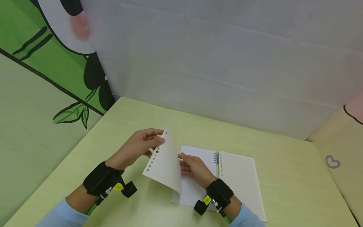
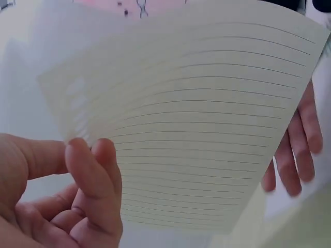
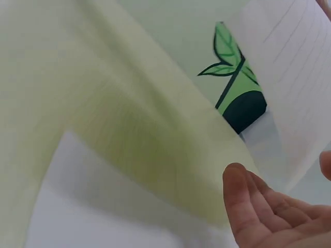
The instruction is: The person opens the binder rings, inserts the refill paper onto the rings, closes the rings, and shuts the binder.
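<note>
A lined loose-leaf sheet [image 1: 167, 164] with punched holes stands raised and bowed above the table. My left hand [image 1: 143, 143] pinches it by the punched edge, thumb on one face and fingers on the other; the left wrist view shows this sheet [image 2: 196, 129] fanning out from the left hand [image 2: 77, 191]. Beside the sheet's opposite edge is my right hand [image 1: 195, 168], its fingers loosely extended and apart from the thumb. In the right wrist view the right hand [image 3: 279, 217] holds nothing visible. Beneath it lies an open ring notebook, with a blank white left side [image 1: 198, 153] and lined pages [image 1: 241, 179] on the right.
The pale yellow-green table [image 1: 292, 176] carries the notebook. A grey-white cloth backdrop [image 1: 212, 63] rises at its far edge, and a printed green panel [image 1: 34, 132] borders the left side. Each wrist wears a black strap with a small camera.
</note>
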`<state>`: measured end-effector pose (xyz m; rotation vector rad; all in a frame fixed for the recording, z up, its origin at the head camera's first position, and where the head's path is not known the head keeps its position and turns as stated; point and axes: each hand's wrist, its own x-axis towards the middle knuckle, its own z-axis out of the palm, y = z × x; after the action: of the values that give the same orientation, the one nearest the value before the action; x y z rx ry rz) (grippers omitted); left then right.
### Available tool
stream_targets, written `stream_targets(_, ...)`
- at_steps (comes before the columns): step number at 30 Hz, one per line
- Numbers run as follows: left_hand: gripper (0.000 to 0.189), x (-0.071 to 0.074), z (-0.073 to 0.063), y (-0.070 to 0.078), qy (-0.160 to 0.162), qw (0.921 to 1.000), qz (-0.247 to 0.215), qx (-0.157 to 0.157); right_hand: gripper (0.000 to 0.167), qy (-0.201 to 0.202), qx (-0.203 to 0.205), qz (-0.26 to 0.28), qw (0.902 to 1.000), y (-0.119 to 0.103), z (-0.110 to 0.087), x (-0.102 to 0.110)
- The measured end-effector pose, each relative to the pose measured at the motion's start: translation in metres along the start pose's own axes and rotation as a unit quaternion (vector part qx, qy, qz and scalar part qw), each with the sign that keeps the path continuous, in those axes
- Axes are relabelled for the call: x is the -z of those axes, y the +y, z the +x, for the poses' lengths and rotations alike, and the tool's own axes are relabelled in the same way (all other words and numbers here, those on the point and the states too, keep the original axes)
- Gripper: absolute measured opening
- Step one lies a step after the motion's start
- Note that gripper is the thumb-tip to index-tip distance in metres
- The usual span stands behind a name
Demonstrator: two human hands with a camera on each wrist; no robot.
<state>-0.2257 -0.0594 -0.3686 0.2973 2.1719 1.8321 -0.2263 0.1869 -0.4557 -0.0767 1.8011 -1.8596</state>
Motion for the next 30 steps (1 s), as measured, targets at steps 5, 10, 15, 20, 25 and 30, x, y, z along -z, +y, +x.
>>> stream_targets(5, 0.043, -0.021, 0.004, 0.015, -0.01, 0.9992, 0.019, -0.033, 0.026, 0.054, 0.007, 0.139, 0.9887, -0.012, -0.016, 0.016)
stream_targets(10, 0.026, -0.032, 0.016, 0.007, 0.005, 0.9939, 0.104, -0.035, 0.02, 0.187, 0.038, 0.106, 0.9758, -0.022, -0.037, 0.05)
stream_targets(15, 0.022, -0.047, 0.033, -0.01, -0.023, 0.9889, 0.146, -0.012, 0.031, 0.252, 0.04, 0.013, 0.9668, -0.024, -0.067, 0.087)
stream_targets(20, 0.023, -0.077, 0.052, -0.029, -0.062, 0.9813, 0.181, 0.026, 0.036, 0.282, 0.013, -0.028, 0.959, -0.016, -0.091, 0.115)
stream_targets(25, 0.029, -0.114, 0.066, -0.048, -0.096, 0.9714, 0.206, 0.069, 0.028, 0.288, -0.022, 0.006, 0.9573, -0.001, -0.11, 0.139)
stream_targets(30, 0.026, -0.142, 0.075, -0.054, -0.136, 0.9719, 0.184, 0.057, 0.029, 0.289, -0.039, 0.029, 0.9562, 0.011, -0.124, 0.157)
